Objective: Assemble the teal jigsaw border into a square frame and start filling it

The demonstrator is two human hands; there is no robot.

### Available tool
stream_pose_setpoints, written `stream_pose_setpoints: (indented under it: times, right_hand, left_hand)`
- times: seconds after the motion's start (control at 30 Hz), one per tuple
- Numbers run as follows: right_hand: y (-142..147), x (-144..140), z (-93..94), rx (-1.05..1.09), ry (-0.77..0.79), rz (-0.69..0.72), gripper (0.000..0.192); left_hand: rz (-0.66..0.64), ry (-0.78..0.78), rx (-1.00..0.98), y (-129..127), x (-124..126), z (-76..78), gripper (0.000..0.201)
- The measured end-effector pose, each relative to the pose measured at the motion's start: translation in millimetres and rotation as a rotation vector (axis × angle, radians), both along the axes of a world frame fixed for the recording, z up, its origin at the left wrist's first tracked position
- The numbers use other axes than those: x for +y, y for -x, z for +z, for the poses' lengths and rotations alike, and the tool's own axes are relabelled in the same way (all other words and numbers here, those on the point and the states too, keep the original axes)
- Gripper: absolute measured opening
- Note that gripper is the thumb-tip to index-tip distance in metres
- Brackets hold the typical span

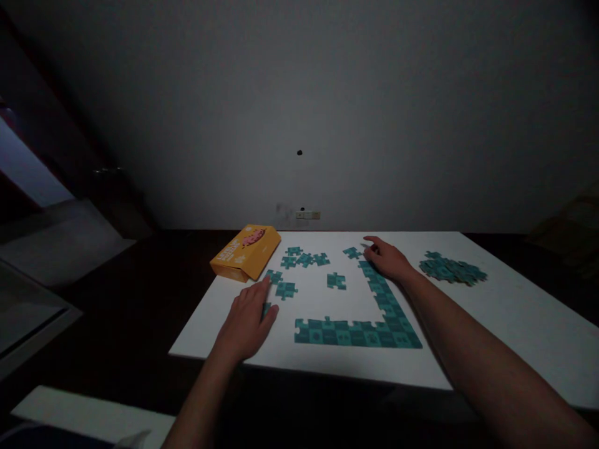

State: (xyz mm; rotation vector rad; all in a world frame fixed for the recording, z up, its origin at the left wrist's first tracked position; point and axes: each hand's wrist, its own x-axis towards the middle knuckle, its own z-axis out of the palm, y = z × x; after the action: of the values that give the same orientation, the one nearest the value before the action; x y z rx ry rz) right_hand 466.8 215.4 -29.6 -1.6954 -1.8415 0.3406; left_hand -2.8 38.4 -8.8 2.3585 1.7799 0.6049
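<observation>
My left hand [247, 318] lies flat on the white table with its fingers spread. Its fingertips touch a loose teal puzzle piece [275, 275], and another piece [266, 308] is partly hidden beneath it. At the far end of the assembled L-shaped puzzle border [358, 335], my right hand [386, 257] pinches a pale, thin sliver, which looks like a puzzle piece tilted on edge. Just left of those fingers lies a loose piece [352, 252]. A single piece [336, 281] rests inside the L, and a further one [286, 290] is right of my left hand.
A yellow puzzle box [246, 251] stands at the table's back left. Several loose pieces [305, 259] are grouped beside it. Right of my right forearm sits a heap of puzzle pieces [452, 270]. Behind the table [510, 324] rises a grey wall with a socket [307, 214].
</observation>
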Motion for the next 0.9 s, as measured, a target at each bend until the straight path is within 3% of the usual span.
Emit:
stream_pose_setpoints:
  times: [0.1, 0.27, 0.43, 0.9]
  right_hand:
    - [4, -1, 1.9, -0.010, 0.003, -0.016, 0.064]
    - [6, -3, 7.2, -0.012, 0.013, 0.002, 0.052]
    - [7, -5, 11.7, -0.025, 0.021, 0.002, 0.037]
    - [3, -1, 5.4, -0.004, 0.005, -0.005, 0.044]
  left_hand:
    - [0.014, -0.016, -0.024, 1, -1, -1.0, 0.079]
    - [-0.040, 0.001, 0.025, 2, -1, 3.3, 0.053]
    - [-0.032, -0.004, 0.025, 1, 1, 4.4, 0.057]
    - [-0.049, -0.041, 0.043, 0, 2, 3.9, 0.045]
